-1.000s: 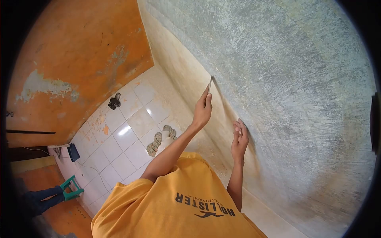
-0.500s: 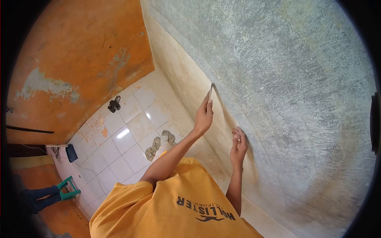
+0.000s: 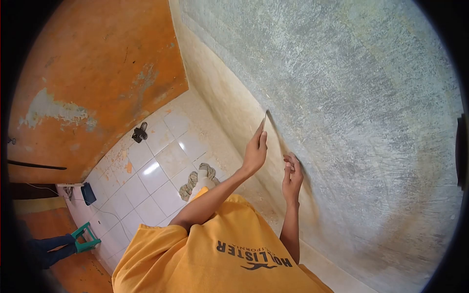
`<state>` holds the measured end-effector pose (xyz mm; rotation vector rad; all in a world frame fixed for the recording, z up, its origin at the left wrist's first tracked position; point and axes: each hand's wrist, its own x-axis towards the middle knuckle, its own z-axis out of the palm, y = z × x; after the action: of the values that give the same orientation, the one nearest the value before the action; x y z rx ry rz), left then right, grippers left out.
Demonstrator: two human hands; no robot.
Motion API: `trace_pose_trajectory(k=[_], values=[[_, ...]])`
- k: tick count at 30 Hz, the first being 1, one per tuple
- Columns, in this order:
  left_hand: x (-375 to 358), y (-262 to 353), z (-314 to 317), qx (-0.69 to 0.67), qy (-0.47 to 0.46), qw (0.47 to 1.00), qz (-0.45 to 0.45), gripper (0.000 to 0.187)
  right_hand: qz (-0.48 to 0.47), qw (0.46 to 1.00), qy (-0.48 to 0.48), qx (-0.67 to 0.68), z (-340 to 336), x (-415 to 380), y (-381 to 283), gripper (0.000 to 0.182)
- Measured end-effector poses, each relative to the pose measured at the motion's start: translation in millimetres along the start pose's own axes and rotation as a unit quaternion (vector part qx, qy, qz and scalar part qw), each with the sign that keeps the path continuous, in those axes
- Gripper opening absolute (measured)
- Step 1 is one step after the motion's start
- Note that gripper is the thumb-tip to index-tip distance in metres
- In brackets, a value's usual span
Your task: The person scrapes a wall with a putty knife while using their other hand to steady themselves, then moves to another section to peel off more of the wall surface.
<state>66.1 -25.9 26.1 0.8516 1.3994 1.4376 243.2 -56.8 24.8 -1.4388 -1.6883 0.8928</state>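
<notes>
My left hand [image 3: 255,155] is closed around a scraper [image 3: 266,117], a thin flat blade seen almost edge-on. Its tip meets the grey, scratched wall [image 3: 351,127] along the border with the cream lower band [image 3: 229,85]. Lower and to the right, my right hand [image 3: 292,183] is beside the same wall with loosely bent fingers. Its fingertips are at or very near the surface, and I see nothing held in it.
An orange wall [image 3: 112,58] with peeling patches stands on the left. Paint flakes lie on the white tiled floor [image 3: 166,198], with a dark object [image 3: 139,132] near the corner. A green stool [image 3: 87,238], a person's legs [image 3: 51,249], a blue container [image 3: 88,194] and a cable are lower left.
My left hand and the scraper have moved slightly down and right along the wall border, closer to my right hand. My right hand has shifted slightly up and left.
</notes>
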Motion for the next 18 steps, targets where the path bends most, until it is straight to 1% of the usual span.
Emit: trace_pose_trajectory(k=[3, 5, 7, 10, 13, 14, 17, 18], values=[[24.4, 4.8, -12.8, -0.051, 0.019, 0.994, -0.095, 0.051, -0.009, 1.000, -0.002, 0.008, 0.3, 5.9, 1.3, 0.039], [18.3, -4.4, -8.9, -0.032, 0.014, 0.997, -0.065, 0.052, -0.009, 1.000, -0.005, 0.016, -1.1, -0.1, 3.2, 0.039], [11.1, -9.8, -1.8, -0.023, 0.009, 1.000, -0.014, 0.055, -0.013, 1.000, -0.005, 0.018, -1.8, 3.8, 1.5, 0.040], [8.8, -13.1, 0.2, -0.003, 0.007, 1.000, 0.018, 0.055, -0.017, 1.000, 0.002, -0.003, -0.5, 4.9, -2.8, 0.037], [26.0, -7.7, -10.5, -0.039, 0.013, 0.998, -0.039, 0.056, -0.021, 1.000, 0.007, 0.009, -0.2, 4.1, 4.6, 0.037], [21.5, -4.6, -11.0, -0.038, 0.012, 0.999, -0.034, 0.055, -0.016, 1.000, 0.006, 0.011, -0.4, 1.4, 4.8, 0.037], [-1.1, -3.8, -2.7, 0.029, -0.013, 0.999, -0.043, 0.050, -0.020, 1.000, 0.005, 0.012, -2.2, 4.6, 4.0, 0.037], [6.3, -6.1, -2.7, 0.025, 0.000, 0.999, -0.026, 0.050, -0.027, 1.000, 0.005, 0.010, -1.4, 4.8, 4.7, 0.037]])
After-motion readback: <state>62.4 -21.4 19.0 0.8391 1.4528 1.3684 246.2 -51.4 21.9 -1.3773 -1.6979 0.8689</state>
